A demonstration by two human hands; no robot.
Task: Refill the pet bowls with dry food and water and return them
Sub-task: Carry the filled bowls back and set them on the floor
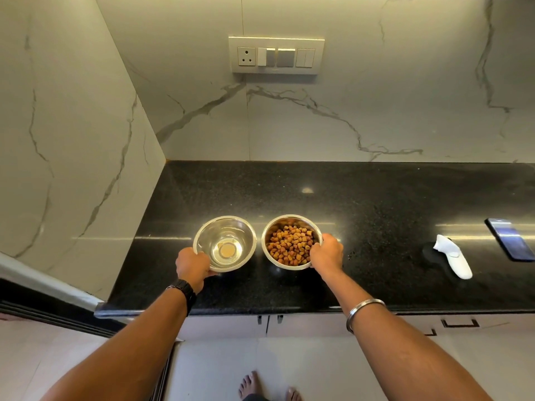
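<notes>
Two steel bowls stand side by side on the black granite counter (pixel 362 198). The left bowl (pixel 231 237) holds clear water. The right bowl (pixel 285 244) is filled with brown dry kibble. My left hand (pixel 192 264) grips the near left rim of the water bowl. My right hand (pixel 325 253) grips the near right rim of the kibble bowl. Both bowls sit upright, a small gap between them.
A white handheld device (pixel 453 256) lies on the counter to the right, and a dark phone (pixel 511 238) beyond it at the right edge. A marble wall closes the left side. A switch panel (pixel 276 55) is on the back wall. Cabinet doors sit below the counter's front edge.
</notes>
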